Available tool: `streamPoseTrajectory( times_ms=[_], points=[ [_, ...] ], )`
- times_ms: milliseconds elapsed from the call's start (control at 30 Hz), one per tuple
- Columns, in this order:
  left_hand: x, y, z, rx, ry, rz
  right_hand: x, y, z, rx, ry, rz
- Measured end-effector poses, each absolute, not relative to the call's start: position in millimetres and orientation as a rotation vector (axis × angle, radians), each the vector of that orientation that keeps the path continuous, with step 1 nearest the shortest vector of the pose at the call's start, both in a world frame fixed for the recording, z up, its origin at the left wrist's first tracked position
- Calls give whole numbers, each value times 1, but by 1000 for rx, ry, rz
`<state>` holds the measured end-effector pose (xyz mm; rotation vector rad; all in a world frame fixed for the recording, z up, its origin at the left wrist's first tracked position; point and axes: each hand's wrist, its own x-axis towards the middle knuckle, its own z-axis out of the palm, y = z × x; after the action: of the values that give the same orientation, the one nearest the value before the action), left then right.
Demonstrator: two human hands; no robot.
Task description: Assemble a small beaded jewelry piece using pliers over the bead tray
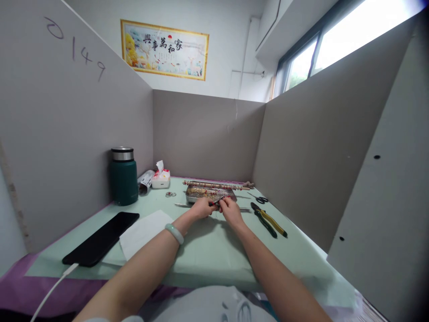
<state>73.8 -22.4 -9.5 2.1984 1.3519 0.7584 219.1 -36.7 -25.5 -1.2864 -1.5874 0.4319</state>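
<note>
Tool point(217, 201): prob. light, stiff; best gripped by handle point(211, 204). L hand point(202, 208): fingers closed on it. R hand point(231, 213): fingers close by, can't tell if gripping.

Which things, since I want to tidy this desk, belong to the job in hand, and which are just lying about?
Likely part of the job:
dark tool in the left hand
metal tray of small bits
beaded rod behind it
pliers and scissors, probably, at the right

Seemingly just lying about:
green bottle
tissue box
plugged-in phone
white sheet
</note>
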Motion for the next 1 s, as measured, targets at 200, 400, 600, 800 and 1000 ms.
streamPoseTrajectory(
  times_ms=[200,400,600,800,1000],
  points=[
    [74,-23,-9,2261,1334,735,219,-34,-29,-1318,-1671,416],
    [73,-18,-11,2343,1372,749,220,-34,-30,-1407,-1745,275],
    [74,-21,-8,2331,1422,756,220,-35,-29,-1448,-1758,232],
    [74,-23,-7,2276,1433,740,220,-36,-30,-1439,-1757,220],
    [74,-22,-8,2257,1417,736,219,-37,-30,-1414,-1741,212]
  ],
)
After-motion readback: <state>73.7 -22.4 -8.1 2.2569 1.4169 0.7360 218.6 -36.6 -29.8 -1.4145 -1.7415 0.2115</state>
